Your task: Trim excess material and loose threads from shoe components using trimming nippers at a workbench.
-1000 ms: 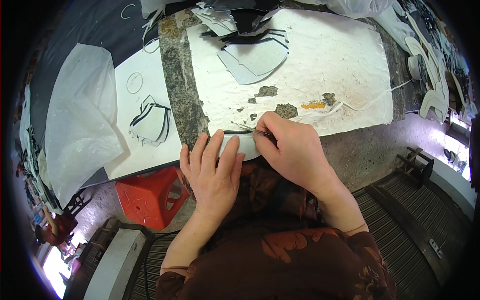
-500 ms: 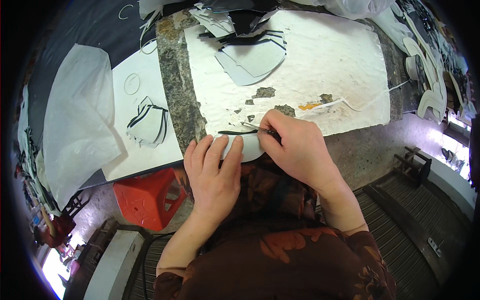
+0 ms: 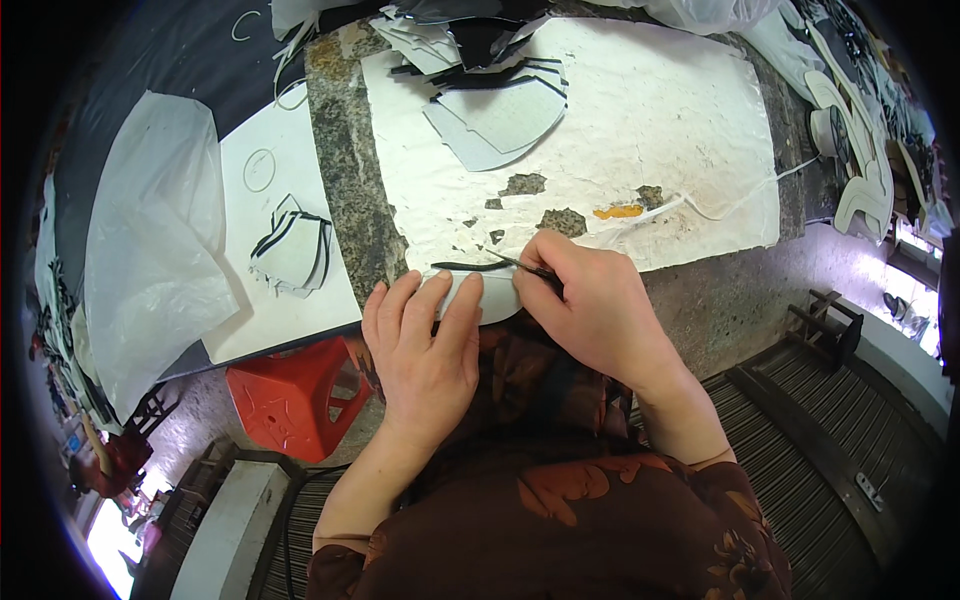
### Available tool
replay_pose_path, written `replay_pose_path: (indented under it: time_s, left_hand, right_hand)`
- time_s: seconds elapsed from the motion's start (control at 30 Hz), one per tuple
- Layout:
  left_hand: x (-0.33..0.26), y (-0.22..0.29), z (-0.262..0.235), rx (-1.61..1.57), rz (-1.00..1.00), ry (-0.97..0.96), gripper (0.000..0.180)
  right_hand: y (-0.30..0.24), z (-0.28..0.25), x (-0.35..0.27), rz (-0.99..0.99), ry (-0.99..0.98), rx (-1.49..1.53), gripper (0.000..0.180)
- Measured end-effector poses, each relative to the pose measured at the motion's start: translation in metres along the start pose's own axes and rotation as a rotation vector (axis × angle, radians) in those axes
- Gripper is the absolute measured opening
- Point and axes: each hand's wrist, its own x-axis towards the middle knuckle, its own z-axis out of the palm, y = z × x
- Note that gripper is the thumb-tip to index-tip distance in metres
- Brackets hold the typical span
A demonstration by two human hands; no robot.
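Note:
My left hand (image 3: 425, 340) lies flat, fingers spread, pressing a pale grey cut piece (image 3: 492, 296) against the near edge of the stone worktable (image 3: 345, 160). A black trim strip (image 3: 470, 267) runs along the piece's top edge. My right hand (image 3: 590, 310) is closed on a thin dark tool (image 3: 525, 268) whose tip touches the strip just right of my left fingertips. Most of the grey piece is hidden under my hands.
White worn paper (image 3: 640, 120) covers the tabletop. A stack of grey, black-edged pieces (image 3: 500, 105) lies at the back. On a white board (image 3: 275, 230) to the left sit more trimmed pieces (image 3: 290, 255) and a clear plastic bag (image 3: 150, 240). A red stool (image 3: 290, 400) stands below.
Both hands stay at the table's near edge. The right hand and its tool have shifted slightly along the black strip; the left hand keeps pressing the piece.

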Motion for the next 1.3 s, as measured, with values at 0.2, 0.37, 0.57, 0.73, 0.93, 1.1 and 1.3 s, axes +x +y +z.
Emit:
replay_pose_path:
  time_s: [0.2,0.37,0.57,0.73,0.93,1.1,1.3]
  left_hand:
    - [0.002,0.0,-0.003,0.008,0.005,-0.038,0.037]
    - [0.0,0.001,-0.003,0.043,0.033,-0.086,0.056]
    - [0.001,0.004,-0.006,0.05,0.029,-0.136,0.061]
    - [0.003,0.005,-0.004,0.042,0.03,-0.13,0.063]
    - [-0.013,-0.007,0.02,-0.007,0.028,0.048,0.054]
    - [-0.021,-0.016,0.03,-0.071,0.053,0.149,0.061]
    - [-0.027,-0.027,0.042,-0.158,0.164,0.267,0.068]
  right_hand:
    - [-0.001,-0.004,0.002,0.005,0.02,-0.056,0.009]
    - [0.002,-0.005,0.004,0.013,0.02,-0.092,0.009]
    - [0.001,-0.003,0.008,0.001,0.022,-0.183,0.011]
    - [-0.003,-0.001,0.006,-0.037,0.081,-0.27,0.011]
    - [0.004,-0.009,0.005,-0.059,0.104,-0.11,0.014]
    - [-0.007,-0.027,0.008,0.125,-0.128,0.081,0.028]
    - [-0.003,-0.022,0.015,0.028,-0.178,0.049,0.024]
